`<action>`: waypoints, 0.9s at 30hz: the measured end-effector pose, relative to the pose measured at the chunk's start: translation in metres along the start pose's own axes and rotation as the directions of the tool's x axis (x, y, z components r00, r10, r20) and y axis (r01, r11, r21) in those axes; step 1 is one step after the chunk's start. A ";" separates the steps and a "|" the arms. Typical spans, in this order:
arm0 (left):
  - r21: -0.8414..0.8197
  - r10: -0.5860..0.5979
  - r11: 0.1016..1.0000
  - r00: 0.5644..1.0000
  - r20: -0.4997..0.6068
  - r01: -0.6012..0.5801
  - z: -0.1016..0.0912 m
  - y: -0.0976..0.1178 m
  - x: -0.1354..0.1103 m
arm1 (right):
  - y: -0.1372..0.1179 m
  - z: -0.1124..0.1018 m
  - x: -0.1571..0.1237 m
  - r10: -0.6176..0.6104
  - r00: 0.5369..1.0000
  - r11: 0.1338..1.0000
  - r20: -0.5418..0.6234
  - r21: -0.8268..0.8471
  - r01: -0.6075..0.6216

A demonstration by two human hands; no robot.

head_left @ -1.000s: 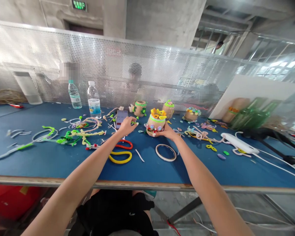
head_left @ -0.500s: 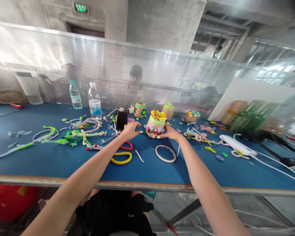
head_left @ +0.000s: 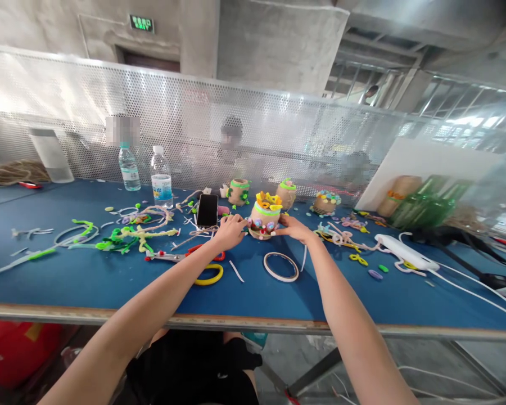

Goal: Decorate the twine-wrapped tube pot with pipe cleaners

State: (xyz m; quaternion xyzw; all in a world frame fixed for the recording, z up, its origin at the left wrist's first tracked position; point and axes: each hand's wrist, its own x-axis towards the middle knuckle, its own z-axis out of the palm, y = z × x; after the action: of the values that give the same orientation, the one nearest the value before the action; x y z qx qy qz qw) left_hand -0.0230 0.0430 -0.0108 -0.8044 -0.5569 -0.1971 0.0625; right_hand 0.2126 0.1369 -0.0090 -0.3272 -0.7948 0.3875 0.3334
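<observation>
A small tan pot (head_left: 263, 217) trimmed with a green band, yellow loops and coloured beads stands on the blue table (head_left: 88, 275). My left hand (head_left: 231, 230) touches its left base with curled fingers. My right hand (head_left: 292, 228) presses against its right base, fingers closed on it. A dark phone (head_left: 207, 210) lies just left of the pot. A tape ring (head_left: 280, 266) lies in front of my right wrist. Red and yellow loops (head_left: 208, 270) and scissors (head_left: 165, 257) sit under my left forearm.
Pipe cleaners (head_left: 126, 235) litter the table's left half. Two water bottles (head_left: 161, 178) stand at the back left. Other decorated pots (head_left: 239, 191) line the back by a perforated metal screen (head_left: 278, 129). A white power strip (head_left: 407, 251) with cables lies at the right. People sit behind the screen.
My left hand has moved from beside the phone to the pot's left base. The pot, earlier tilted up in my right hand, now rests on the table between both hands.
</observation>
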 end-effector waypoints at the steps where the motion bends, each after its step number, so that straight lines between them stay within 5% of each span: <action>1: 0.014 0.007 1.000 1.000 0.002 -0.007 -0.001 0.001 0.000 | 0.000 0.000 0.000 0.000 1.000 1.000 -0.004 0.001 0.000; 11: 0.081 0.023 0.996 0.999 0.033 -0.026 -0.003 0.008 -0.001 | -0.001 0.004 0.000 0.028 0.998 0.999 -0.058 -0.042 -0.030; 15: 0.088 -0.037 0.995 0.999 -0.038 0.041 -0.039 -0.008 0.005 | -0.014 -0.011 -0.008 0.055 0.991 0.992 -0.121 -0.103 -0.067; 18: 0.079 -0.203 0.973 0.966 -0.159 0.218 -0.085 -0.045 0.002 | -0.023 -0.032 -0.018 0.077 0.959 0.975 -0.273 -0.178 -0.130; 21: 0.057 -0.416 0.899 0.886 -0.205 0.435 -0.126 -0.101 -0.015 | -0.032 -0.047 -0.023 0.035 0.869 0.955 -0.494 -0.240 -0.175; 24: 0.057 -0.558 0.811 0.800 -0.221 0.582 -0.141 -0.155 -0.042 | -0.042 -0.050 -0.022 -0.051 0.725 0.942 -0.687 -0.274 -0.193; 27: 0.064 -0.555 0.823 0.824 -0.119 0.564 -0.132 -0.187 -0.072 | -0.050 -0.051 -0.020 -0.183 0.542 0.922 -0.820 -0.335 -0.195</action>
State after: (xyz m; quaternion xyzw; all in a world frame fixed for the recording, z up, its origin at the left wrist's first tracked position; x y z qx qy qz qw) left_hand -0.2498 0.0072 0.0601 -0.5915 -0.7735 -0.2175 0.0670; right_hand 0.2504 0.1172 0.0513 -0.5340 -0.5958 0.0191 0.5996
